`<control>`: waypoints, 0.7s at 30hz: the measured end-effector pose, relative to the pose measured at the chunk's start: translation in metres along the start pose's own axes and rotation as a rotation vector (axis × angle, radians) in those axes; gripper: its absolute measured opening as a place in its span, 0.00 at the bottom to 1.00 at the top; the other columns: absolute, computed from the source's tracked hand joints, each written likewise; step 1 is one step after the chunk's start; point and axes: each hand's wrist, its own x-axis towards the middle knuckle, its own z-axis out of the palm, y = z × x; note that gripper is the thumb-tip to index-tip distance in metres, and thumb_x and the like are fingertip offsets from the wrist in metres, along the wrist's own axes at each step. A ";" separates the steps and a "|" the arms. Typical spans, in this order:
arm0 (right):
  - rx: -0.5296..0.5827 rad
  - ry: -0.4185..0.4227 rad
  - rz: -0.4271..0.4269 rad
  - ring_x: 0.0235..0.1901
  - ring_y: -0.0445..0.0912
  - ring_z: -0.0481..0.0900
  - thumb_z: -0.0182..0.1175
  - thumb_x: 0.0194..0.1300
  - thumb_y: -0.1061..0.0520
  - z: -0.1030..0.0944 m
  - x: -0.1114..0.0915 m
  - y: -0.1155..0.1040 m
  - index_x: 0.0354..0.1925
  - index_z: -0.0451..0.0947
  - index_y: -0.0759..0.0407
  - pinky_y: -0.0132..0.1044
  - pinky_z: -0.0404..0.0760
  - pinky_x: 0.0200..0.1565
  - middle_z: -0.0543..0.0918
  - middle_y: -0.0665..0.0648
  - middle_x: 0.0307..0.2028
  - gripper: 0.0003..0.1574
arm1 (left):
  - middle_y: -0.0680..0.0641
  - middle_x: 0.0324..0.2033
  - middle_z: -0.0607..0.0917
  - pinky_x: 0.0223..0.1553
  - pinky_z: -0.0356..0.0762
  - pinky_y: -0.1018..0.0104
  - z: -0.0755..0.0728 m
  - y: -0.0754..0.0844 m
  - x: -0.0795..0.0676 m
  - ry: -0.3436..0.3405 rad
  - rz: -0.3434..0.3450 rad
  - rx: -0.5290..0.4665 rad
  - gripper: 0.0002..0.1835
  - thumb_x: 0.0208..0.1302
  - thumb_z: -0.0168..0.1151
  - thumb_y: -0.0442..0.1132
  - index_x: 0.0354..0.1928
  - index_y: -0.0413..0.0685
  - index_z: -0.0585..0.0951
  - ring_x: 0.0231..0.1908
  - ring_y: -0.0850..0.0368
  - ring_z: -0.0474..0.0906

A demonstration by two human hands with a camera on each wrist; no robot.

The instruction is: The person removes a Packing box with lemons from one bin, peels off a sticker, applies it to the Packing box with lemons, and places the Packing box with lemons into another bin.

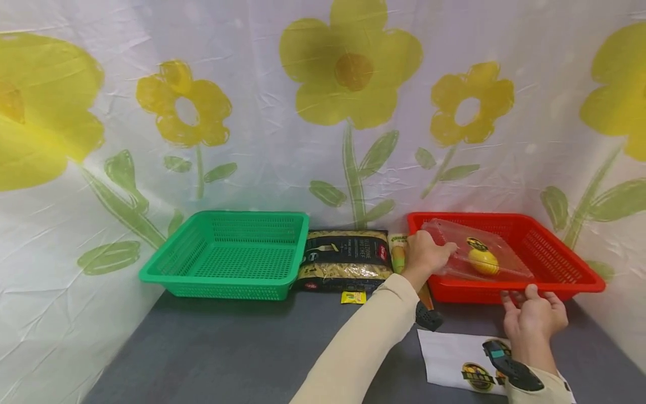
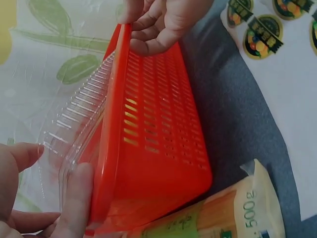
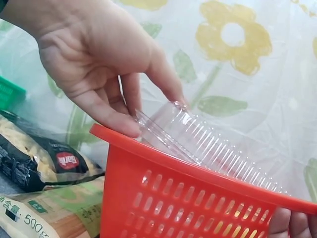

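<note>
My left hand (image 1: 426,258) grips one end of a clear plastic box (image 1: 456,238) with ridged sides, its thumb and fingers on either side of the edge. Tilted, the box lies partly inside a red basket (image 1: 587,280). A yellow lemon (image 1: 483,261) and a dark round label show through the clear plastic. At the basket's front, my right hand (image 1: 535,320) holds the rim, thumb on top and fingers curled under it. The left wrist view shows this right hand (image 2: 166,22) pinching the red rim (image 2: 119,74).
A green basket (image 1: 232,289) stands at the left. Between the baskets lie a black pasta bag (image 1: 348,252), a small yellow packet (image 1: 353,297) and a 500 g noodle pack (image 2: 218,213). White paper with round stickers (image 1: 444,359) lies in front of the red basket. A flowered curtain (image 1: 262,157) hangs behind.
</note>
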 end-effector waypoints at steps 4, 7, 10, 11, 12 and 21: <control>0.001 0.005 -0.005 0.34 0.48 0.74 0.62 0.70 0.60 0.000 0.001 0.000 0.49 0.66 0.47 0.40 0.85 0.35 0.68 0.47 0.55 0.16 | 0.49 0.20 0.80 0.22 0.79 0.73 -0.004 -0.005 0.000 -0.052 -0.043 -0.124 0.20 0.60 0.73 0.53 0.26 0.47 0.78 0.13 0.62 0.78; 0.011 -0.002 -0.006 0.37 0.47 0.77 0.61 0.71 0.61 0.000 0.001 0.000 0.49 0.67 0.48 0.41 0.85 0.35 0.69 0.47 0.57 0.15 | 0.47 0.23 0.80 0.17 0.78 0.73 -0.009 -0.011 -0.003 -0.076 -0.066 -0.222 0.18 0.60 0.74 0.49 0.29 0.44 0.78 0.08 0.59 0.78; 0.013 0.012 -0.003 0.36 0.48 0.78 0.61 0.71 0.61 -0.002 0.001 0.001 0.48 0.66 0.48 0.41 0.85 0.34 0.69 0.46 0.56 0.15 | 0.47 0.23 0.80 0.15 0.78 0.71 -0.020 -0.018 -0.007 -0.099 -0.064 -0.297 0.16 0.60 0.74 0.46 0.29 0.43 0.79 0.10 0.56 0.80; 0.013 0.016 -0.001 0.36 0.47 0.79 0.61 0.71 0.61 -0.002 0.001 0.001 0.48 0.66 0.48 0.41 0.85 0.34 0.69 0.46 0.56 0.15 | 0.48 0.23 0.79 0.15 0.79 0.70 -0.025 -0.020 -0.008 -0.105 -0.058 -0.314 0.15 0.60 0.74 0.45 0.32 0.42 0.80 0.11 0.55 0.81; 0.011 0.021 0.000 0.36 0.47 0.78 0.61 0.71 0.61 -0.002 0.001 0.001 0.48 0.66 0.48 0.41 0.85 0.34 0.68 0.46 0.56 0.15 | 0.48 0.23 0.80 0.15 0.79 0.69 -0.030 -0.023 -0.010 -0.114 -0.049 -0.332 0.14 0.61 0.74 0.44 0.35 0.42 0.81 0.11 0.55 0.81; 0.028 0.008 0.004 0.31 0.49 0.77 0.59 0.72 0.62 0.002 0.002 0.000 0.48 0.64 0.48 0.39 0.84 0.37 0.68 0.47 0.55 0.15 | 0.49 0.36 0.84 0.21 0.85 0.58 -0.090 -0.067 -0.029 -0.298 -0.032 -0.612 0.10 0.65 0.66 0.37 0.48 0.49 0.82 0.19 0.53 0.77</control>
